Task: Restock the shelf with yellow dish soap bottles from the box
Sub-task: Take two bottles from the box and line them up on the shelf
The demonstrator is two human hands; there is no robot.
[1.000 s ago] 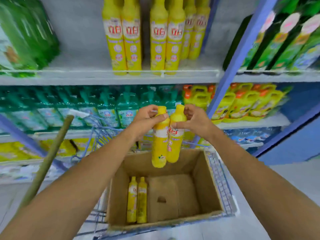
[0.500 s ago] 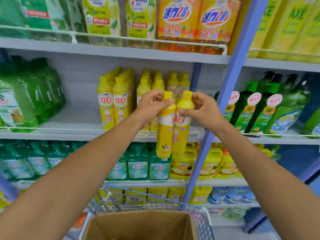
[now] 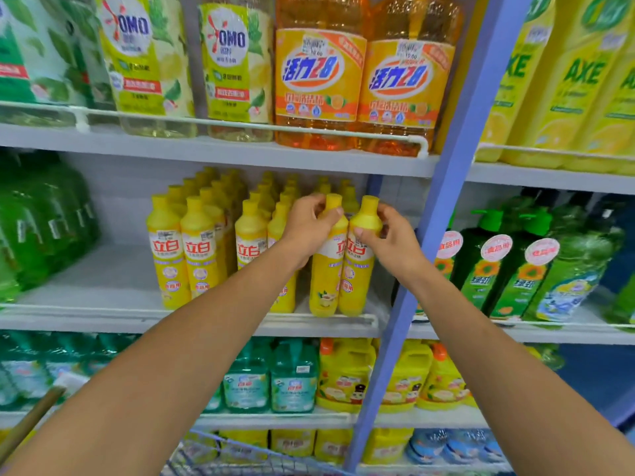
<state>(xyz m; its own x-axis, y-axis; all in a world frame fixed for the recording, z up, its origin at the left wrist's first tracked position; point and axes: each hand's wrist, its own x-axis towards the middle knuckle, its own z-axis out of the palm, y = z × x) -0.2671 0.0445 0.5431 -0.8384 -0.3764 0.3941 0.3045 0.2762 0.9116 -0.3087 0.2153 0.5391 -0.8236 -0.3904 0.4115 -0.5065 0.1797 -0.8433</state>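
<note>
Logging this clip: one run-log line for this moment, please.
step: placing | left hand: grips left bottle | right hand: grips right bottle | both upright at shelf front

Bright, even, shadowless store lighting, soft overall focus, smeared blur and wide-angle bending toward the edges.

Upright at the shelf (image 3: 103, 280) front, both yellow: left bottle (image 3: 324, 283) in left hand (image 3: 309, 228), right bottle (image 3: 355, 280) in right hand (image 3: 395, 242).

White tiered shelving (image 3: 103, 280) with thin front rails, split by a blue upright post (image 3: 439, 235); pale back panel (image 3: 115, 204) behind; lower left, possibly a wooden handle (image 3: 27, 422), blurred; light even, bright.
</note>
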